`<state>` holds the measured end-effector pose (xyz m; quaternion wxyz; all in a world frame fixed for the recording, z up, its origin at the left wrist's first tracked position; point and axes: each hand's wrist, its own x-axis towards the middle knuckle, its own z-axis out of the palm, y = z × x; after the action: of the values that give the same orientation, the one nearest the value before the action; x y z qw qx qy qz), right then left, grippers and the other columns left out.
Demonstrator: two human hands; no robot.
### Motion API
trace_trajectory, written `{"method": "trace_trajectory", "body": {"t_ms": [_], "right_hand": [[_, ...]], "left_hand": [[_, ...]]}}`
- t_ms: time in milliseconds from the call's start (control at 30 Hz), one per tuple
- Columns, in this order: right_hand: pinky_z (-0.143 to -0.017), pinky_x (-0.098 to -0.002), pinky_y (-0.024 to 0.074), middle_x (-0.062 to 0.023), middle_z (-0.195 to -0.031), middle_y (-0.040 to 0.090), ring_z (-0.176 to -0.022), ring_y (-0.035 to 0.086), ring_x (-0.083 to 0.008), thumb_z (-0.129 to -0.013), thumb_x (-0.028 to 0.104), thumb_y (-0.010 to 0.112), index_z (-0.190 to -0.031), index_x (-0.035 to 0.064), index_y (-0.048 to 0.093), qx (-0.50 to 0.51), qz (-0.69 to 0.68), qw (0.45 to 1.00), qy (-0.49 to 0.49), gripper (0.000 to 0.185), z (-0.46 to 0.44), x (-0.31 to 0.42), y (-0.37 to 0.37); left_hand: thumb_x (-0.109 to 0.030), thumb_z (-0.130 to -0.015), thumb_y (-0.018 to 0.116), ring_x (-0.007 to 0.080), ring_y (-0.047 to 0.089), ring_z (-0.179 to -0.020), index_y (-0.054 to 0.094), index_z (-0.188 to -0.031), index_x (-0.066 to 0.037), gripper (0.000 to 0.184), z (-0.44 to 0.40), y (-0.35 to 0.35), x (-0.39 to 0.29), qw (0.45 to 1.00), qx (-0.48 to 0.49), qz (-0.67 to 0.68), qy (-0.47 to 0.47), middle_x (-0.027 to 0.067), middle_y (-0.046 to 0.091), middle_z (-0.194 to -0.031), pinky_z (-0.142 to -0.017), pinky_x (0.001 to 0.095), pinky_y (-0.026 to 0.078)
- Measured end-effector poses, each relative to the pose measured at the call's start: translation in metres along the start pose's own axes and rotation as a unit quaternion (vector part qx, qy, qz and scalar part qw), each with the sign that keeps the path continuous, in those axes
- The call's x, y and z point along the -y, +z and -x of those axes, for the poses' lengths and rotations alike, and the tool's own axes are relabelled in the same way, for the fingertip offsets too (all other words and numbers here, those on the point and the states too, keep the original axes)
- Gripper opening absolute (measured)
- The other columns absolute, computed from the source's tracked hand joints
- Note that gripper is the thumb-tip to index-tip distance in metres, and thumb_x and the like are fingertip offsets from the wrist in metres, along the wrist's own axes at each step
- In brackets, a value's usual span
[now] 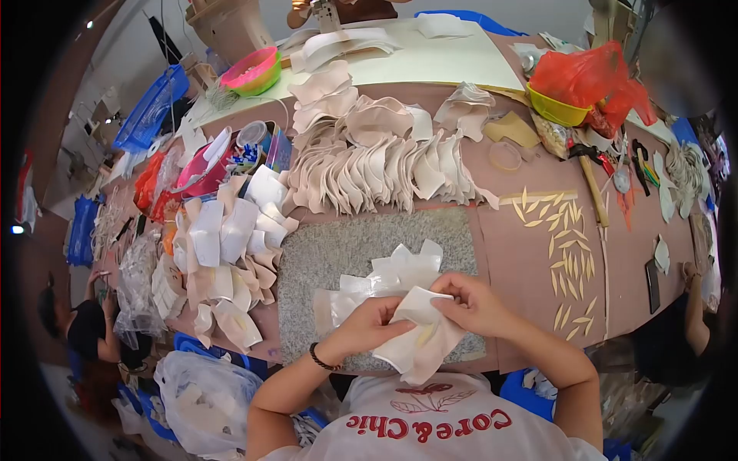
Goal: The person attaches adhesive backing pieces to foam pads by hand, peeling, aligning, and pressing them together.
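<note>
Both of my hands hold a pale, curved leather-like piece (430, 353) just above the front of the grey stone slab (330, 246). My left hand (377, 321) grips its left side between thumb and fingers. At its upper right edge, my right hand (470, 303) pinches it. A small yellowish patch shows on the piece near its middle. Behind my hands, several white glossy pieces (407, 265) lie overlapped in a row on the slab. My fingers partly hide the edges of the held piece.
Stacked beige pieces (354, 173) stand behind the slab, with another pile (223, 230) to the left. Yellow leaf-shaped strips (567, 253) and a hammer (592, 188) lie right. A red bag (580, 73) sits in a yellow basket (557, 109). Other people work at both sides.
</note>
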<state>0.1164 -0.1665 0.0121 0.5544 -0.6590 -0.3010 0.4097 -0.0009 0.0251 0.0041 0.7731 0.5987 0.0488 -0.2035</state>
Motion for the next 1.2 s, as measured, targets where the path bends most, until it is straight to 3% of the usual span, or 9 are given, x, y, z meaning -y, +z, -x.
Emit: {"method": "trace_trajectory", "body": {"t_ms": [200,267,333,400,600,733,833,900,1200], "right_hand": [[-0.058,-0.0268,0.0472,-0.0095,-0.072,0.06,-0.065,0.061,-0.0164,-0.084,0.011,0.061,-0.09,0.0011,0.057,0.026,0.254,0.966,-0.041,0.012,0.008,0.046,-0.002],[-0.056,-0.0307,0.0481,-0.0135,-0.07,0.059,-0.063,0.061,-0.0255,-0.08,0.009,0.062,-0.087,0.0012,0.059,-0.008,0.266,0.952,-0.149,0.01,0.006,0.038,-0.002],[-0.055,-0.0318,0.0482,-0.0129,-0.07,0.059,-0.063,0.06,-0.0264,-0.078,0.007,0.063,-0.088,0.0013,0.059,-0.029,0.32,0.928,-0.187,0.012,0.008,0.037,0.002],[-0.055,-0.0328,0.0482,-0.0122,-0.07,0.059,-0.063,0.06,-0.0272,-0.076,0.006,0.064,-0.089,0.0014,0.059,-0.05,0.371,0.9,-0.222,0.015,0.011,0.036,0.008],[-0.055,-0.0338,0.0484,-0.0115,-0.071,0.059,-0.063,0.06,-0.0255,-0.065,0.002,0.065,-0.088,-0.0005,0.059,-0.061,0.413,0.849,-0.323,0.024,0.016,0.04,0.018],[-0.06,-0.03,0.0491,-0.0077,-0.079,0.059,-0.069,0.059,-0.0204,-0.059,0.01,0.062,-0.087,0.0002,0.059,-0.062,0.471,0.805,-0.356,0.03,0.023,0.044,0.02],[-0.063,-0.0291,0.0481,-0.0052,-0.082,0.058,-0.074,0.057,-0.0184,-0.059,0.011,0.062,-0.086,0.002,0.061,-0.07,0.491,0.771,-0.399,0.029,0.024,0.051,0.02],[-0.069,-0.0299,0.0469,-0.0031,-0.086,0.056,-0.081,0.055,-0.0171,-0.06,0.012,0.061,-0.089,0.0047,0.063,-0.079,0.497,0.748,-0.433,0.03,0.025,0.053,0.022],[-0.076,-0.0323,0.047,-0.0042,-0.09,0.057,-0.084,0.055,-0.0178,-0.063,0.013,0.06,-0.089,0.0035,0.064,-0.065,0.48,0.731,-0.481,0.028,0.029,0.046,0.025]], "left_hand": [[-0.008,-0.086,0.059,0.0078,0.058,-0.085,0.053,-0.112,0.003,0.029,-0.008,0.007,0.015,0.997,-0.031,-0.032,0.068,0.0033,0.061,-0.099,-0.072,0.023,0.048],[-0.008,-0.085,0.061,0.0069,0.057,-0.079,0.055,-0.108,0.003,0.026,-0.008,0.013,0.014,0.996,-0.054,-0.019,0.07,0.0031,0.062,-0.092,-0.067,0.0228,0.047],[-0.008,-0.084,0.062,0.006,0.056,-0.072,0.057,-0.104,0.003,0.023,-0.006,0.015,0.009,0.994,-0.078,-0.006,0.072,0.0028,0.063,-0.086,-0.062,0.0225,0.046],[-0.006,-0.079,0.063,0.0061,0.05,-0.059,0.06,-0.097,0.001,0.019,-0.003,0.013,0.004,0.956,-0.134,-0.251,0.073,0.0046,0.062,-0.071,-0.053,0.023,0.042],[0.0,-0.073,0.058,0.0085,0.047,-0.054,0.061,-0.093,-0.001,0.02,0.002,0.009,0.011,0.957,-0.125,-0.23,0.122,0.0081,0.06,-0.067,-0.051,0.0241,0.04],[0.004,-0.07,0.055,0.0144,0.053,-0.056,0.06,-0.097,-0.001,0.028,0.012,0.014,-0.002,0.943,-0.13,-0.268,0.146,0.0102,0.06,-0.073,-0.052,0.0266,0.043],[0.006,-0.062,0.055,0.0234,0.057,-0.063,0.058,-0.101,-0.002,0.04,0.015,0.014,-0.007,0.888,-0.165,-0.363,0.23,0.0117,0.06,-0.081,-0.054,0.0305,0.047],[0.004,-0.055,0.06,0.0291,0.058,-0.069,0.057,-0.104,-0.001,0.05,0.017,0.013,-0.011,0.792,-0.195,-0.478,0.325,0.0125,0.059,-0.088,-0.056,0.0341,0.049],[-0.008,-0.064,0.058,0.0251,0.061,-0.076,0.059,-0.1,0.004,0.038,0.014,0.002,-0.026,0.635,-0.196,-0.601,0.444,0.0158,0.059,-0.1,-0.062,0.0315,0.052]]}}
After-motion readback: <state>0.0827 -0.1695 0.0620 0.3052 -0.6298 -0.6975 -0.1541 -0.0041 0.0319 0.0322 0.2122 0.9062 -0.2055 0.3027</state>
